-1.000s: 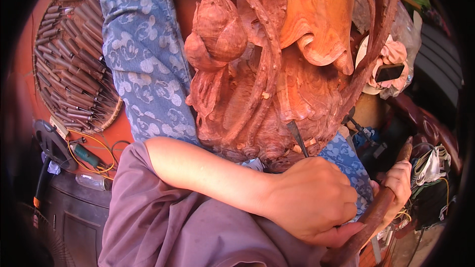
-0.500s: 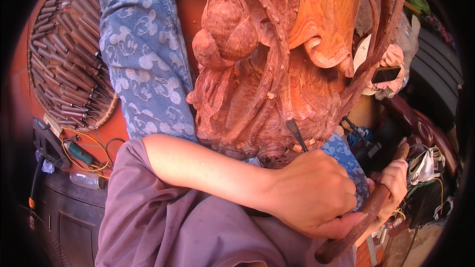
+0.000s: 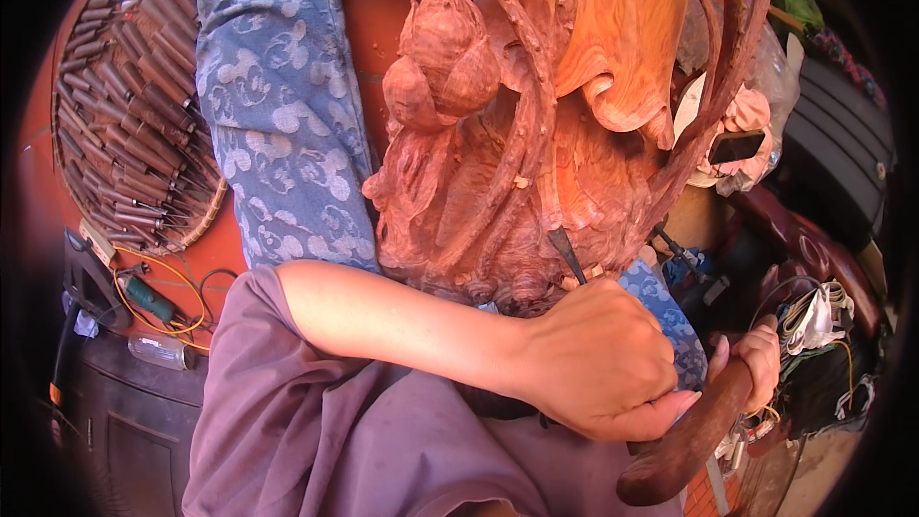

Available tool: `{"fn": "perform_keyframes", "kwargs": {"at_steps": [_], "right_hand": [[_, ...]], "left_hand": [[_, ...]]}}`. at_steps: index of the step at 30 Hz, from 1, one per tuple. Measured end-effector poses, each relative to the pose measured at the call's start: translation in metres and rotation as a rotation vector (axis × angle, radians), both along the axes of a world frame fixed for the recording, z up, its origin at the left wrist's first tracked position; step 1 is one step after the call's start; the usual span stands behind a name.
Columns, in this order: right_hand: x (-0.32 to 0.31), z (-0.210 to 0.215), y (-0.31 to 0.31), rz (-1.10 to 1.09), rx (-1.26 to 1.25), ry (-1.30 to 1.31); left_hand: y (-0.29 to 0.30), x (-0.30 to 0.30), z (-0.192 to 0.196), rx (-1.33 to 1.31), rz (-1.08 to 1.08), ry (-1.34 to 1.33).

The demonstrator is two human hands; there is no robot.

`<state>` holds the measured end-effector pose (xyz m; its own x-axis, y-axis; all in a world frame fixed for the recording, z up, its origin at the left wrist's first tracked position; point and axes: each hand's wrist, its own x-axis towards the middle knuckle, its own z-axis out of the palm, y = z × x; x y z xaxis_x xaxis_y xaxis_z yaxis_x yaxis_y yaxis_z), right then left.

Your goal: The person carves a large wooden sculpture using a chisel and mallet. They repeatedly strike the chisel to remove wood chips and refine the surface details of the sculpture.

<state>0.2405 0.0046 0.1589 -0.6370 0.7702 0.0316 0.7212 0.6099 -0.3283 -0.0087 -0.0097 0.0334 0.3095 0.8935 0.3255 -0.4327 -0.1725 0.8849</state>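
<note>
My left hand [image 3: 598, 364] is closed around a wood chisel, its handle mostly hidden in the fist. The chisel's dark blade [image 3: 567, 255] points up and left, its tip against the lower part of a large reddish wood carving [image 3: 498, 220]. Lotus-like buds [image 3: 445, 57], twisting stems and a smooth orange section [image 3: 622, 29] make up the carving. At the lower right, my right hand [image 3: 759, 364] is wrapped round a brown wooden club-shaped mallet [image 3: 684, 445]. Its thick end lies below and right of my left fist; whether it touches the chisel's end is hidden.
A round woven tray [image 3: 196, 230] of several wood-handled carving tools stands at the left. Below it lie a green power tool [image 3: 145, 299] with a yellow cord and a clear bottle [image 3: 161, 352]. Bundled cables [image 3: 828, 321] and a pink bag [image 3: 747, 148] are at the right.
My right hand has lowered slightly, and the mallet's thick end has turned toward me and looks bigger. My left hand and the chisel have shifted slightly, with the blade still against the carving.
</note>
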Motion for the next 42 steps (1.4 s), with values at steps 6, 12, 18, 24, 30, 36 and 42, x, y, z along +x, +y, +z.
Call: {"fn": "perform_keyframes", "kwargs": {"at_steps": [6,12,18,24,30,36,42], "right_hand": [[-0.006,-0.008,-0.001,0.032,0.057,-0.055],[-0.006,-0.005,-0.003,-0.030,0.037,0.018],[0.000,-0.002,-0.007,-0.054,-0.052,0.179],[-0.009,-0.007,-0.002,-0.082,0.074,-0.082],[0.005,-0.004,0.000,-0.075,-0.148,0.080],[0.006,-0.004,0.004,-0.098,-0.147,0.065],[0.006,-0.004,0.007,-0.058,-0.144,0.024]], "left_hand": [[-0.003,0.002,-0.003,-0.022,-0.002,0.015],[0.003,-0.002,-0.003,-0.010,-0.034,-0.008],[0.004,-0.002,-0.004,0.001,-0.034,-0.005],[0.007,-0.003,-0.010,0.002,0.018,0.056],[-0.006,-0.006,0.009,0.110,-0.022,-0.051],[-0.004,0.003,0.006,0.015,0.013,-0.037],[-0.001,0.004,0.001,-0.025,0.029,-0.042]]}}
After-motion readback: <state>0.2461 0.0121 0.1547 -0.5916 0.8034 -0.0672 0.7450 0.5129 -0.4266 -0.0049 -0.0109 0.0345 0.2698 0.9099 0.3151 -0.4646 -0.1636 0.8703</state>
